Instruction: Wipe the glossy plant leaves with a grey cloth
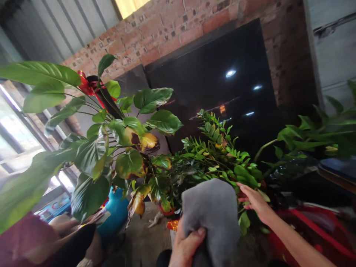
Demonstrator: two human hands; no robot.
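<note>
A grey cloth (211, 211) is bunched in my left hand (187, 243), the thumb pressed over its front at the bottom centre. My right hand (256, 203) reaches in from the right with its fingers stretched out and apart, just past the cloth's right edge. Those fingers are among the green leaves of a bushy plant (214, 139), and I cannot tell whether they touch a leaf. To the left stands a large-leaved plant (91, 152) with several yellow and brown leaves. A red ribbon (86, 85) is tied at its dark pole.
Another person's arm (63, 241) shows at the lower left, beside a blue rounded container (116, 207). A red object (311, 230) lies at the lower right. Behind the plants are a dark glossy panel (205, 74) and a brick wall (155, 33). More foliage (300, 133) hangs on the right.
</note>
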